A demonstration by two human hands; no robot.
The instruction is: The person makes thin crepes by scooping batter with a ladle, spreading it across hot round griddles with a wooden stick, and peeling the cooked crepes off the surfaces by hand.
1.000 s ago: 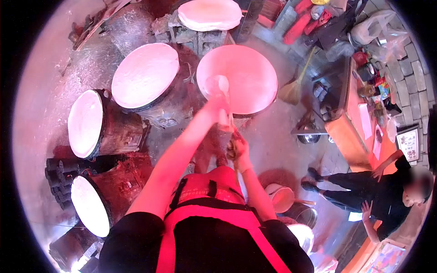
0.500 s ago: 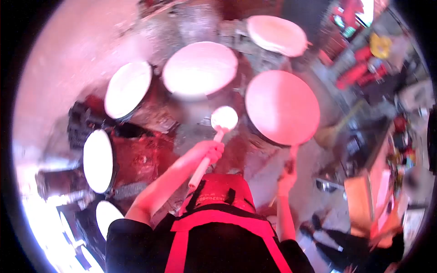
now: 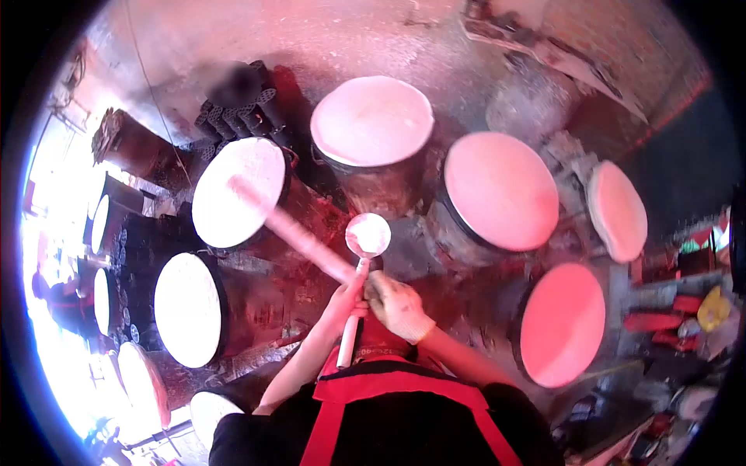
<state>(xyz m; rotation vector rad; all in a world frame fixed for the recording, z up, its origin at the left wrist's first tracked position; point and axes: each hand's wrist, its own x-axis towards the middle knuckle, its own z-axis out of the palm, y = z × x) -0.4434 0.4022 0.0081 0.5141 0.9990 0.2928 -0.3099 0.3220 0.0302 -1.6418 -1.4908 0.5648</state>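
Observation:
My left hand (image 3: pixel 340 309) is closed round the pale handle of a ladle (image 3: pixel 367 235), whose round bowl holds something bright white. The handle's end sticks out below the hand toward my red apron (image 3: pixel 404 380). Close beside it, my right hand (image 3: pixel 398 307), in a light glove, is closed on a long stick-like tool (image 3: pixel 307 245), smeared by motion. That tool points up and left, and its far end overlaps a round white-topped pan (image 3: pixel 239 193); whether it touches the surface I cannot tell.
More round pale-topped pans on drum-like stoves curve around me: one ahead (image 3: pixel 373 120), one right of it (image 3: pixel 501 190), a reddish one at right (image 3: pixel 563 325), one at left (image 3: pixel 188 309). Dark perforated cylinders (image 3: pixel 245 116) stand behind. A brick wall (image 3: pixel 614 54) rises back right.
My view has turned left. My right hand has moved from beside the right-hand pan to next to my left hand, the tool swinging up and left. My left hand keeps the ladle.

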